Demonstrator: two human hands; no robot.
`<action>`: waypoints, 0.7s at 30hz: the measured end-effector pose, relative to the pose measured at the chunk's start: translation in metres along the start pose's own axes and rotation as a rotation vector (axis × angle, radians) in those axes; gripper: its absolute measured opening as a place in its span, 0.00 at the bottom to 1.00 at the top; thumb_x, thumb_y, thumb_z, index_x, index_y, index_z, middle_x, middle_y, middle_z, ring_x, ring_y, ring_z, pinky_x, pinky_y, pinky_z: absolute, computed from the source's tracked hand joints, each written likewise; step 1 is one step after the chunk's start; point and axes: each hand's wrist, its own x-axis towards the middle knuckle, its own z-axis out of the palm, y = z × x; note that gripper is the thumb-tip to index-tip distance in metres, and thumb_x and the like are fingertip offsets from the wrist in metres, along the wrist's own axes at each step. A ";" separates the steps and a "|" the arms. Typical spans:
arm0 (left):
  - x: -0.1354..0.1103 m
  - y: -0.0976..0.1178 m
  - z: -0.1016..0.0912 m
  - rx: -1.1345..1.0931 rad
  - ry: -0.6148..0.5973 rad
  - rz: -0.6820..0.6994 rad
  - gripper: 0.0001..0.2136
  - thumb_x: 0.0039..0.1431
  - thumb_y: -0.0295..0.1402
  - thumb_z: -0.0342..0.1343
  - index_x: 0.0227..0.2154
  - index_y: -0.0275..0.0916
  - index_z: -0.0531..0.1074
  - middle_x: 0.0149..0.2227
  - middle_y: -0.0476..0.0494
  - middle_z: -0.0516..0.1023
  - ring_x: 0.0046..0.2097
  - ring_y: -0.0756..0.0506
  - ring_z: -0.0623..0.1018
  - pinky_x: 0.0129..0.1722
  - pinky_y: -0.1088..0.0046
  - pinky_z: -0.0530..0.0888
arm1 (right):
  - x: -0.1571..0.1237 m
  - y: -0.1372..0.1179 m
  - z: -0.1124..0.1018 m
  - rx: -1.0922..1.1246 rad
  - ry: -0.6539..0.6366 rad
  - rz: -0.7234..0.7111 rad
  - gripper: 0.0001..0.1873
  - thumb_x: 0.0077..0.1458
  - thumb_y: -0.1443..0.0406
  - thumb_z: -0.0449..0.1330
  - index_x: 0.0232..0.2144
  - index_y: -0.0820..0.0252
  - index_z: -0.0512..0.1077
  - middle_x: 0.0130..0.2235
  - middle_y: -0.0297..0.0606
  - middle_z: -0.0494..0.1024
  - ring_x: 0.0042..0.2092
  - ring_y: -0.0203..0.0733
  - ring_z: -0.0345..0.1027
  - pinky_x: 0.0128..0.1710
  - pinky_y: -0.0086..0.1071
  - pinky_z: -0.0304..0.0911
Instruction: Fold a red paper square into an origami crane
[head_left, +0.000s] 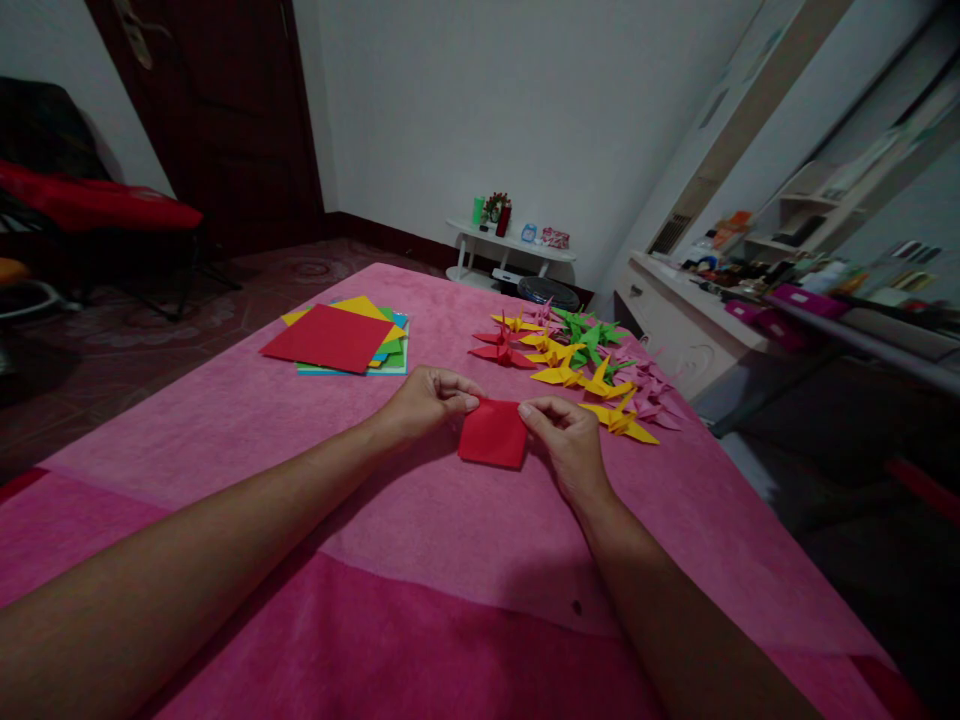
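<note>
A small folded red paper square (pixel 493 435) lies on the pink cloth (pixel 420 520) in front of me. My left hand (pixel 427 400) pinches its upper left corner with closed fingers. My right hand (pixel 566 435) pinches the upper right corner the same way. Both forearms reach in from the near edge.
A stack of coloured paper sheets (pixel 337 338), red on top, lies at the far left of the cloth. Several folded paper cranes (pixel 585 370) in red, yellow, green and pink sit at the far right. A dresser (pixel 675 320) stands to the right, a small white shelf (pixel 510 245) by the wall.
</note>
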 end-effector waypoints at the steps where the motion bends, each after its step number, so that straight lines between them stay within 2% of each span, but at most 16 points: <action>1: 0.000 0.000 -0.001 -0.003 -0.018 -0.011 0.13 0.39 0.33 0.68 0.28 0.32 0.76 0.25 0.42 0.79 0.25 0.48 0.76 0.29 0.71 0.72 | 0.000 0.001 -0.001 0.022 -0.030 0.027 0.11 0.47 0.59 0.64 0.26 0.63 0.75 0.22 0.32 0.71 0.23 0.33 0.60 0.23 0.27 0.56; 3: 0.000 -0.001 -0.002 -0.006 -0.039 -0.017 0.13 0.39 0.34 0.68 0.28 0.32 0.76 0.26 0.42 0.79 0.26 0.47 0.76 0.29 0.70 0.72 | 0.000 0.001 -0.001 0.026 -0.061 0.046 0.11 0.46 0.59 0.64 0.25 0.63 0.75 0.22 0.31 0.70 0.23 0.33 0.59 0.23 0.27 0.56; 5: 0.001 -0.003 -0.003 0.011 -0.045 -0.021 0.14 0.39 0.35 0.68 0.29 0.32 0.76 0.26 0.41 0.79 0.26 0.47 0.77 0.30 0.70 0.72 | -0.002 -0.001 0.001 -0.014 -0.032 0.025 0.10 0.46 0.60 0.64 0.23 0.63 0.75 0.21 0.31 0.69 0.23 0.32 0.57 0.23 0.27 0.54; 9: 0.004 -0.006 -0.001 0.148 0.028 0.030 0.09 0.42 0.32 0.64 0.26 0.32 0.76 0.24 0.43 0.78 0.24 0.50 0.74 0.27 0.74 0.69 | -0.004 -0.006 0.007 -0.128 0.068 -0.051 0.10 0.45 0.64 0.63 0.18 0.62 0.70 0.18 0.29 0.65 0.22 0.31 0.53 0.21 0.26 0.50; 11: 0.004 -0.005 0.001 0.225 0.062 0.065 0.07 0.43 0.31 0.63 0.25 0.32 0.76 0.22 0.45 0.76 0.22 0.51 0.72 0.24 0.76 0.67 | -0.004 -0.006 0.009 -0.131 0.039 -0.043 0.10 0.45 0.64 0.62 0.18 0.62 0.68 0.18 0.28 0.63 0.21 0.30 0.52 0.20 0.26 0.49; 16: 0.003 -0.004 0.002 0.245 0.007 0.062 0.07 0.45 0.33 0.61 0.26 0.33 0.76 0.23 0.45 0.76 0.23 0.51 0.72 0.24 0.76 0.67 | -0.003 -0.001 0.008 -0.070 -0.114 0.005 0.09 0.47 0.61 0.63 0.25 0.63 0.74 0.24 0.34 0.74 0.25 0.34 0.63 0.25 0.27 0.58; 21: 0.004 -0.005 0.004 0.307 0.007 0.081 0.07 0.44 0.33 0.63 0.24 0.34 0.76 0.21 0.47 0.75 0.22 0.52 0.69 0.23 0.77 0.64 | -0.009 -0.001 0.010 -0.228 -0.035 -0.106 0.08 0.49 0.63 0.61 0.24 0.62 0.77 0.24 0.35 0.76 0.25 0.36 0.64 0.26 0.28 0.59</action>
